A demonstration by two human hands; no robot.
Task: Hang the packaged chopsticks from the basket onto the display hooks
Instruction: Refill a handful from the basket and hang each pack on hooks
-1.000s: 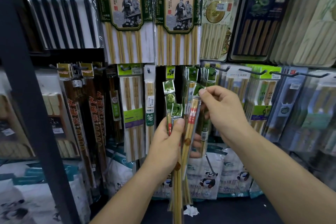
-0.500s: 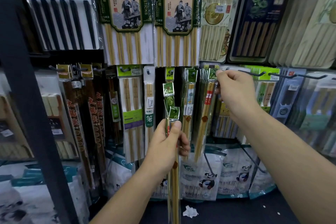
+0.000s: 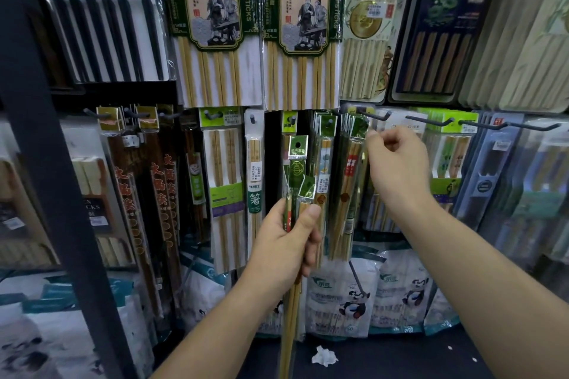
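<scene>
Left hand [image 3: 286, 243] is wrapped tight around a bunch of chopstick packs [image 3: 303, 191], green tops poking up at 12 o'clock and sticks trailing down to 6. Right hand [image 3: 397, 169] is up at 2 o'clock from it with fingers curled, one fingertip right at the green top of a pack [image 3: 348, 181] hanging on a hook [image 3: 374, 116]. Can't tell if it's actually pinching it.

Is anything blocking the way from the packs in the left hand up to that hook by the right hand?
Nothing visible bars the way. The hook already carries green-topped packs, and the right hand sits beside them; the left hand grips its bundle lower left.
</scene>
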